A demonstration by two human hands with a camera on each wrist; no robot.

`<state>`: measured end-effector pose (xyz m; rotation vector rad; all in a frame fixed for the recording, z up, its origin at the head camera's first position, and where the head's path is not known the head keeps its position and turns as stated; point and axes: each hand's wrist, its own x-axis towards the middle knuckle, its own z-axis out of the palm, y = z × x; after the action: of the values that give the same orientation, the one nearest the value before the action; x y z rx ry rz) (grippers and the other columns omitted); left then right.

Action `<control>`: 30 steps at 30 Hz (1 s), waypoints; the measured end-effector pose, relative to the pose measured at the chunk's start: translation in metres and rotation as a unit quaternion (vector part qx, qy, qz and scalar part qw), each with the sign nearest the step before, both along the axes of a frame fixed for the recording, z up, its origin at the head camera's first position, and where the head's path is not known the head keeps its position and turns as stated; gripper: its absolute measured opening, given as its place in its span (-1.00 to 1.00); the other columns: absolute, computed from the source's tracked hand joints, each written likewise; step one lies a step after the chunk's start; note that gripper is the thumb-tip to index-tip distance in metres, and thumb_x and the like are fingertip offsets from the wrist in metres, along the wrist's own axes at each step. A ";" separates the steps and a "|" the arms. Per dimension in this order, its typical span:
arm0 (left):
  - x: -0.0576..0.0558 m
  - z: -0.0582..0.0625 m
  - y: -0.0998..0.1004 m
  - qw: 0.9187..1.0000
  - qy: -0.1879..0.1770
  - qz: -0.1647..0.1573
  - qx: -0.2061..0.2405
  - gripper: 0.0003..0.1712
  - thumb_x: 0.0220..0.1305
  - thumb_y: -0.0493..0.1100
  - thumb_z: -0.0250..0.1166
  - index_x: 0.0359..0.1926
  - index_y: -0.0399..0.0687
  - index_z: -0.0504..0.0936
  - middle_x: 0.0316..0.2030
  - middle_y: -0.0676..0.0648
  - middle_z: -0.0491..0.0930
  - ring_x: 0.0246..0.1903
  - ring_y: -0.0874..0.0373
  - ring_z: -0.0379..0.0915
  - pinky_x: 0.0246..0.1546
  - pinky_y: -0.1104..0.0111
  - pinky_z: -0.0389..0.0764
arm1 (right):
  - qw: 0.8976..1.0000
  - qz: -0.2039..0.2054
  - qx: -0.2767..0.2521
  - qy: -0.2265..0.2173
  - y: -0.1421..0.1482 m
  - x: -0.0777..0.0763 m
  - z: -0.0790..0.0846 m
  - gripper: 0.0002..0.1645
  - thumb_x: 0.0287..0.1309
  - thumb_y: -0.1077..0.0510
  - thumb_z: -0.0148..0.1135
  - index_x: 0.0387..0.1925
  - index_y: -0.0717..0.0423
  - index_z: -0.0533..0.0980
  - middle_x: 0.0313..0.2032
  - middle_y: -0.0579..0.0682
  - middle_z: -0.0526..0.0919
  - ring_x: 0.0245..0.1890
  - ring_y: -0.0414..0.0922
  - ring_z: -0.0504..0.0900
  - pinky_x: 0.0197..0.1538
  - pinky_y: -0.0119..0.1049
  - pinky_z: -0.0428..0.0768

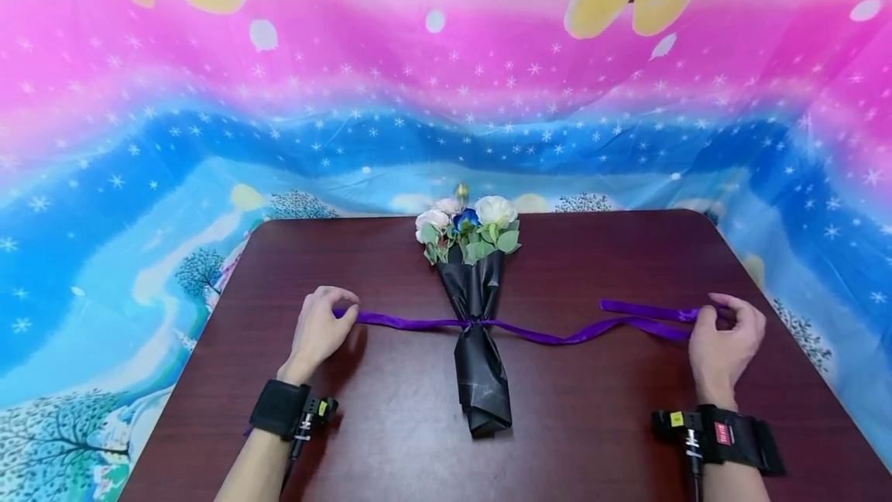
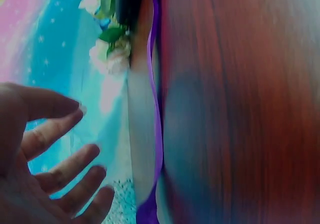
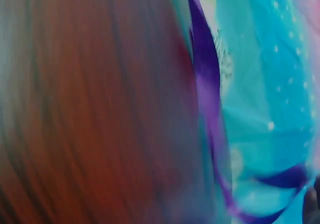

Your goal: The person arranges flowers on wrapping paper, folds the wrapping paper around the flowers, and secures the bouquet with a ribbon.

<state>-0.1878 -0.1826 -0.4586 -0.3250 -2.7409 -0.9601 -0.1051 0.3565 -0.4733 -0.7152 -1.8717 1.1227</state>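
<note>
A bouquet of artificial-looking white, pale pink and blue flowers point(image 1: 496, 211) lies on the table in black wrapping paper point(image 1: 482, 378). Round its gathered waist runs a purple ribbon point(image 1: 407, 324), stretching out to both sides. My left hand point(image 1: 324, 328) hovers by the ribbon's left part; the left wrist view shows its fingers point(image 2: 80, 159) loosely bent, apart from the ribbon point(image 2: 152, 84). On the other side, my right hand point(image 1: 728, 339) pinches the ribbon, whose loose tail point(image 1: 637, 307) points back leftward. Only a fingertip shows at the right wrist view's edge, beside the folded ribbon point(image 3: 205, 74).
The dark reddish-brown table point(image 1: 592, 424) has rounded far corners. A colourful printed cloth point(image 1: 446, 122) hangs behind it and along both sides. Camera straps point(image 1: 279, 409) are worn on both wrists.
</note>
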 end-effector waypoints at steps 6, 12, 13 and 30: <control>0.005 -0.004 0.025 0.998 -0.024 -0.055 -0.009 -0.78 0.14 -0.19 0.33 -0.16 -0.11 0.67 -0.06 -0.13 0.53 0.00 -0.11 0.37 -0.03 0.06 0.38 | 0.994 0.105 0.018 -0.025 -0.022 -0.010 -0.006 -0.78 0.22 0.26 0.11 -0.15 0.24 0.60 -0.33 -0.24 0.53 -0.35 -0.32 0.43 -0.26 -0.50 0.31; 0.007 -0.006 0.044 0.997 -0.039 -0.069 -0.025 -0.72 0.10 -0.18 0.36 -0.12 -0.08 0.66 -0.06 -0.09 0.53 -0.04 -0.07 0.40 -0.10 0.11 0.41 | 0.987 0.154 0.014 -0.050 -0.038 -0.017 -0.014 -0.83 0.23 0.28 0.12 -0.20 0.22 0.60 -0.38 -0.23 0.59 -0.43 -0.31 0.43 -0.33 -0.52 0.31; 0.006 -0.006 0.047 0.996 -0.041 -0.071 -0.026 -0.72 0.10 -0.18 0.37 -0.12 -0.08 0.66 -0.06 -0.09 0.53 -0.04 -0.06 0.40 -0.10 0.12 0.41 | 0.986 0.160 0.013 -0.053 -0.040 -0.018 -0.014 -0.83 0.23 0.28 0.12 -0.20 0.22 0.60 -0.38 -0.23 0.60 -0.43 -0.32 0.43 -0.34 -0.53 0.30; 0.001 -0.012 0.078 0.990 -0.055 -0.116 -0.052 -0.67 0.09 -0.13 0.39 -0.09 -0.05 0.65 -0.12 -0.03 0.54 -0.11 0.02 0.40 -0.09 0.15 0.41 | 0.895 0.369 0.115 -0.223 -0.072 -0.031 -0.001 -0.72 0.31 0.13 0.13 -0.02 0.18 0.53 -0.21 0.11 0.60 -0.24 -0.05 0.53 -0.21 -0.23 0.45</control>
<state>-0.1865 -0.1049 -0.4709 -0.6381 -2.9082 -0.9149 -0.1357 0.2847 -0.4743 -0.0966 -2.7475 1.2071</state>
